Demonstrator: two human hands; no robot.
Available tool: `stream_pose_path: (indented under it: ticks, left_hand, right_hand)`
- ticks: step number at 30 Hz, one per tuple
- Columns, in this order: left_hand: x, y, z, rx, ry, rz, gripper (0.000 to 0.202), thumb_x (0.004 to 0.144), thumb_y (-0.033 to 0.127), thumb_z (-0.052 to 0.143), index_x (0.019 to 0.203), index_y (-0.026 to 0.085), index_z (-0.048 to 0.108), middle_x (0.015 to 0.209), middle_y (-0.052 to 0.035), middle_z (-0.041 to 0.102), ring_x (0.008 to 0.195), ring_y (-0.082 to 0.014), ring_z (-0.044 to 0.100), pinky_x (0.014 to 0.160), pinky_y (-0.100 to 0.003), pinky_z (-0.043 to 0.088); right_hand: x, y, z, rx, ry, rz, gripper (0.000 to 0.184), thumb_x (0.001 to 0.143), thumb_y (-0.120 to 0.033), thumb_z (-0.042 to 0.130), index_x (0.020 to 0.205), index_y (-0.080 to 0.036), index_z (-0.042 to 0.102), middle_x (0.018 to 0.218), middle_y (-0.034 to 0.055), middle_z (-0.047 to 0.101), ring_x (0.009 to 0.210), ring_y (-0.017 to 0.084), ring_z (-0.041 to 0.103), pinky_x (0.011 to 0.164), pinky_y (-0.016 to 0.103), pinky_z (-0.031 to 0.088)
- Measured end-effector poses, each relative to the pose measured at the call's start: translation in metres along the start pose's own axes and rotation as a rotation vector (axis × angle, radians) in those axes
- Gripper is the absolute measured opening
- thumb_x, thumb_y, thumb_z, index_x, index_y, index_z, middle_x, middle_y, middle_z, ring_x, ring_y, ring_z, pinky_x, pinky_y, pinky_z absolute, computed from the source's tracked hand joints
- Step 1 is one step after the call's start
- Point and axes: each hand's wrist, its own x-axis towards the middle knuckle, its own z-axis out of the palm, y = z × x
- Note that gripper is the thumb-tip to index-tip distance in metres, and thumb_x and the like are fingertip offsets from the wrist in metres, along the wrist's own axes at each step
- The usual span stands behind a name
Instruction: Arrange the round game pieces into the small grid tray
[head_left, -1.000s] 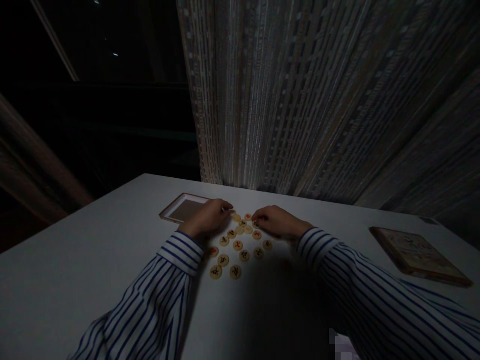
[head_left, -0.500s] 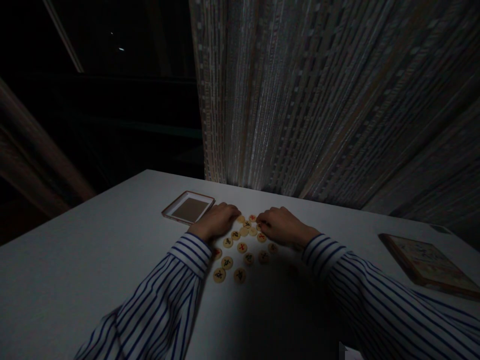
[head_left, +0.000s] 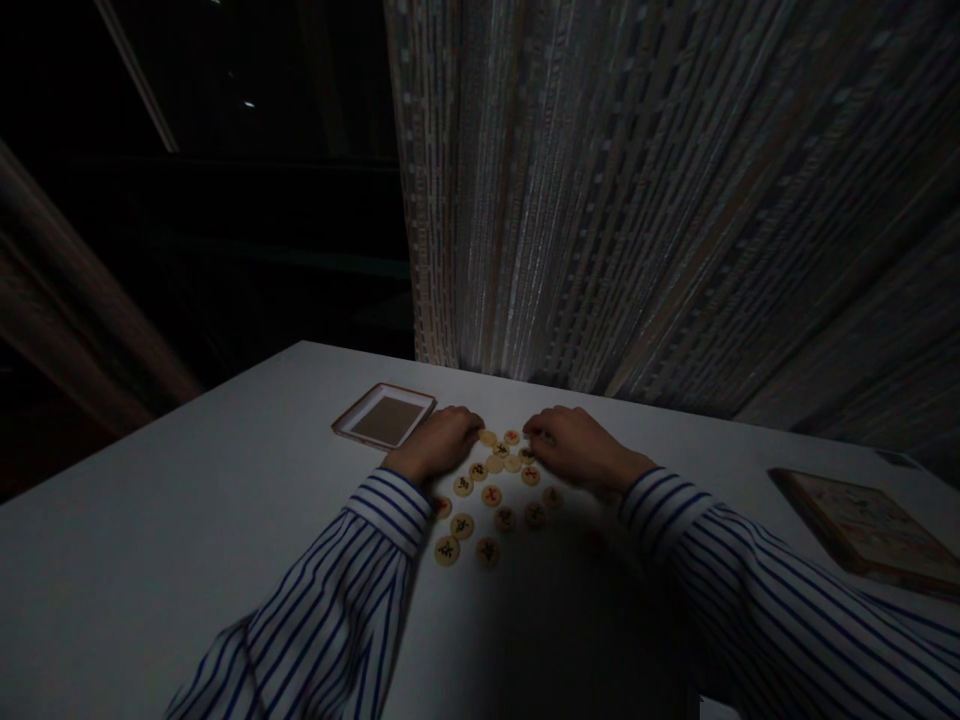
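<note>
The round game pieces [head_left: 491,495] are lying in loose rows on the white surface [head_left: 187,560] nearest you, with a flat board [head_left: 862,525] sitting well apart to the right. Just beyond, your left hand [head_left: 442,445] and right hand [head_left: 577,450] are resting knuckles-up, fingertips curling onto the farthest pieces. In this dimness I cannot tell whether either grip is closing on one. A shallow tray [head_left: 367,435] is sitting far left.

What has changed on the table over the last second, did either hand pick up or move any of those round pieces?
Hardly anything. The left hand and right hand stay curled over the far end of the round pieces. No piece visibly shifted, rose or dropped. Only the camera view drifted, sliding everything slightly rightward in the picture. The tray, the board and the table are as they were.
</note>
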Motion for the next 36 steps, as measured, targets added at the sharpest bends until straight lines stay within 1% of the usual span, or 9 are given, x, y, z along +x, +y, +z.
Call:
stream_pose_path:
  ticks: [3, 6, 11, 16, 21, 25, 28, 32, 36]
  left_hand:
    - [0.0, 0.001, -0.006, -0.065, 0.007, -0.032, 0.032, 0.083, 0.025, 0.043, 0.104, 0.013, 0.063, 0.103, -0.0136, 0.066, 0.095, -0.0228, 0.06, 0.085, -0.034, 0.044]
    - [0.001, 0.001, -0.014, -0.253, 0.051, -0.097, 0.034, 0.084, 0.026, 0.042, 0.109, 0.012, 0.061, 0.111, -0.0132, 0.063, 0.101, -0.0207, 0.058, 0.089, -0.032, 0.043]
    - [0.0, 0.003, -0.028, -0.572, 0.092, -0.179, 0.034, 0.08, 0.032, 0.05, 0.105, 0.012, 0.061, 0.105, -0.0105, 0.066, 0.096, -0.019, 0.059, 0.084, -0.032, 0.046]
    - [-0.003, 0.011, -0.04, -0.749, 0.084, -0.301, 0.03, 0.078, 0.029, 0.054, 0.103, 0.012, 0.061, 0.099, -0.0094, 0.067, 0.085, -0.0157, 0.061, 0.076, -0.03, 0.047]
    - [-0.004, 0.015, -0.041, -0.842, 0.103, -0.295, 0.021, 0.079, 0.024, 0.054, 0.095, 0.014, 0.063, 0.094, -0.0083, 0.068, 0.081, -0.0141, 0.062, 0.073, -0.028, 0.049]
    - [-0.002, 0.014, -0.039, -0.846, 0.111, -0.332, 0.021, 0.08, 0.019, 0.052, 0.097, 0.013, 0.061, 0.093, -0.0081, 0.068, 0.075, -0.0123, 0.062, 0.071, -0.027, 0.05]
    - [-0.001, 0.014, -0.038, -0.905, 0.107, -0.368, 0.02, 0.081, 0.015, 0.05, 0.097, 0.013, 0.061, 0.092, -0.0079, 0.068, 0.074, -0.0114, 0.063, 0.071, -0.026, 0.05]
    - [0.0, 0.015, -0.036, -0.994, 0.101, -0.353, 0.017, 0.082, 0.013, 0.05, 0.094, 0.014, 0.061, 0.089, -0.0079, 0.069, 0.076, -0.0125, 0.064, 0.071, -0.027, 0.051]
    - [0.0, 0.017, -0.037, -1.026, 0.063, -0.322, 0.015, 0.08, 0.013, 0.052, 0.092, 0.014, 0.062, 0.089, -0.0061, 0.068, 0.076, -0.0114, 0.064, 0.073, -0.027, 0.05]
  right_hand:
    - [0.001, 0.0, -0.002, 0.037, 0.053, 0.009, 0.032, 0.081, -0.022, 0.042, 0.102, -0.016, 0.065, 0.101, 0.01, 0.067, 0.093, 0.021, 0.058, 0.082, 0.032, 0.038]
    - [0.002, 0.0, -0.002, 0.076, 0.084, 0.009, 0.032, 0.081, -0.022, 0.041, 0.102, -0.015, 0.065, 0.101, 0.0097, 0.067, 0.094, 0.021, 0.058, 0.083, 0.032, 0.038]
    - [0.004, -0.002, -0.002, 0.097, 0.107, -0.002, 0.031, 0.082, -0.022, 0.042, 0.101, -0.015, 0.065, 0.1, 0.0097, 0.067, 0.092, 0.02, 0.058, 0.083, 0.032, 0.039]
    - [0.006, -0.004, -0.002, 0.105, 0.126, -0.027, 0.031, 0.081, -0.021, 0.042, 0.1, -0.015, 0.065, 0.098, 0.0098, 0.067, 0.09, 0.02, 0.058, 0.082, 0.032, 0.04]
    - [0.007, -0.005, 0.0, 0.119, 0.136, -0.044, 0.03, 0.082, -0.022, 0.043, 0.1, -0.015, 0.066, 0.097, 0.0093, 0.067, 0.09, 0.02, 0.058, 0.082, 0.032, 0.04]
    - [0.008, -0.006, 0.0, 0.136, 0.142, -0.045, 0.029, 0.082, -0.022, 0.044, 0.099, -0.016, 0.066, 0.095, 0.0092, 0.068, 0.088, 0.02, 0.059, 0.08, 0.031, 0.04]
    - [0.009, -0.008, -0.001, 0.173, 0.149, -0.034, 0.028, 0.081, -0.021, 0.045, 0.099, -0.016, 0.066, 0.095, 0.0086, 0.068, 0.087, 0.02, 0.058, 0.079, 0.031, 0.041]
    - [0.012, -0.01, 0.002, 0.326, 0.2, -0.028, 0.027, 0.08, -0.021, 0.047, 0.098, -0.017, 0.066, 0.095, 0.0066, 0.068, 0.085, 0.017, 0.059, 0.077, 0.029, 0.042]
    - [0.016, -0.015, 0.005, 0.533, 0.267, 0.021, 0.025, 0.081, -0.026, 0.049, 0.098, -0.017, 0.065, 0.087, 0.0054, 0.069, 0.078, 0.015, 0.06, 0.072, 0.028, 0.043]
